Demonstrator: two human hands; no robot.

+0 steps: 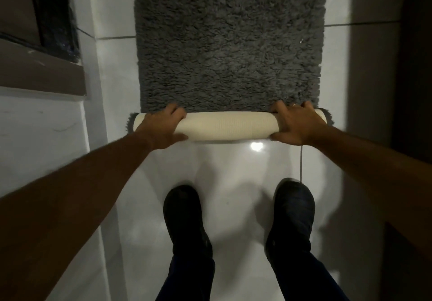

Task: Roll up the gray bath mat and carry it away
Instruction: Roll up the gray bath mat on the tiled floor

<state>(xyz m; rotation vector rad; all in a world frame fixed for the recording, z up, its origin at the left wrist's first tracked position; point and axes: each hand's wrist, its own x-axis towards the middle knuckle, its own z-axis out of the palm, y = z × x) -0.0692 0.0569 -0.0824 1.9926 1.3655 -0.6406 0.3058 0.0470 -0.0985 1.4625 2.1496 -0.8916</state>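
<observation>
A shaggy gray bath mat [229, 43] lies flat on the white tiled floor ahead of me. Its near edge is curled into a tight roll [228, 125] that shows the cream ribbed backing. My left hand [163, 125] grips the left end of the roll, fingers over the top. My right hand [295, 123] grips the right end the same way. Gray pile sticks out at both ends of the roll.
My two dark shoes [184, 216] stand on the glossy white floor [233, 172] just behind the roll. A brown ledge and a dark opening [42, 66] are at the left. A dark wall or door edge [411, 90] runs down the right.
</observation>
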